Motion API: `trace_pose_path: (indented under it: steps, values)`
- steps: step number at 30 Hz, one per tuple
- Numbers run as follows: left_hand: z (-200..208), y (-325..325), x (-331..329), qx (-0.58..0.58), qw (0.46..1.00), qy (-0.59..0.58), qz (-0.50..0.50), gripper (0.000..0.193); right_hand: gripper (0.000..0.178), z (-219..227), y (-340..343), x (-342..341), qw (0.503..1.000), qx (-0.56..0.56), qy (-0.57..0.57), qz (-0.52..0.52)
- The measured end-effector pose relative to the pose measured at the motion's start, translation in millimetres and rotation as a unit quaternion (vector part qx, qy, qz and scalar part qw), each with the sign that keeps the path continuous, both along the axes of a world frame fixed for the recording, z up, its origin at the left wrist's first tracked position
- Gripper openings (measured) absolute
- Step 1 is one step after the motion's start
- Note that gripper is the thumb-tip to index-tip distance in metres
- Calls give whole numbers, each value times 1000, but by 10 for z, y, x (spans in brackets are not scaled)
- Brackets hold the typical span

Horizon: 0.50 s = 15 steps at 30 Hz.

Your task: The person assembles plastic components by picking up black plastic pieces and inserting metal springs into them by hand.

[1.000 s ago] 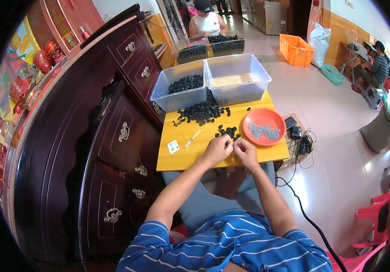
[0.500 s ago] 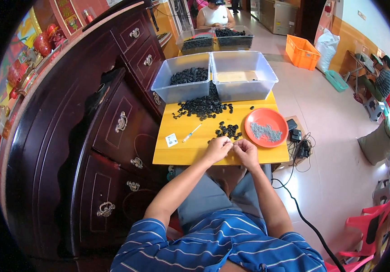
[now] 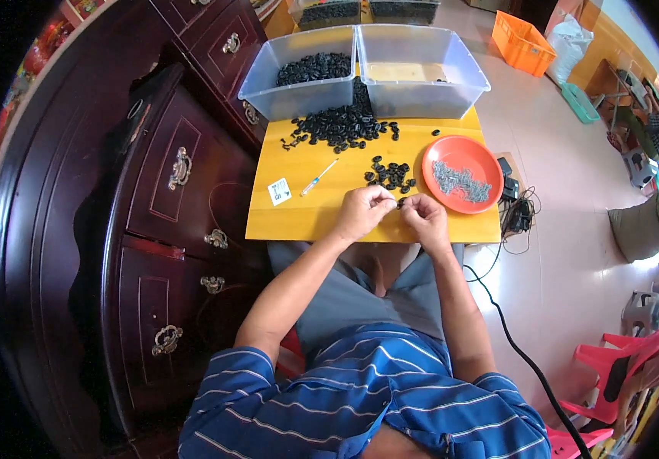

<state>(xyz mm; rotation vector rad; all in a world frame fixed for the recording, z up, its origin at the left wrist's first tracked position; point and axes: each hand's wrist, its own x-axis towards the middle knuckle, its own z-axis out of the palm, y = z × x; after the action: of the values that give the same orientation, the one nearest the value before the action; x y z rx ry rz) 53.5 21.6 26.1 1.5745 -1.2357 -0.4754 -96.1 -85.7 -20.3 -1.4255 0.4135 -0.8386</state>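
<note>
My left hand [image 3: 365, 212] and my right hand [image 3: 427, 219] meet over the near edge of the yellow table, both with fingers pinched. A small black oval piece [image 3: 401, 203] shows at my right fingertips. What my left fingertips pinch is too small to make out. Just beyond the hands lies a loose group of black oval pieces [image 3: 392, 174]. A red plate [image 3: 434, 153] beside my right hand holds many tiny grey metal parts [image 3: 459, 182].
Two clear plastic bins [image 3: 299, 99] stand at the table's far side, the left one holding black pieces. A black heap [image 3: 341, 126] spills before them. A thin white pen-like tool [image 3: 319, 177] and a white card [image 3: 279, 192] lie left. Dark drawers [image 3: 192, 164] flank the table.
The view has tilted down, so the table sits higher in the picture. My hands have drawn slightly apart, and a black piece now shows between the fingertips.
</note>
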Motion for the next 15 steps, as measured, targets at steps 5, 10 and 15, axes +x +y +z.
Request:
trace_pose_path:
  steps: [5,10,15]
  values:
    - [50,117,86,-3,960,-271,66,13,3,87,-30,-86,990,124,-61,13]
    - [60,67,-62,-51,945,-308,98,18,4,70,-37,-99,994,101,-35,8]
    - [158,-9,-230,-32,987,-145,55,20,5,79,-59,-113,997,69,-26,16]
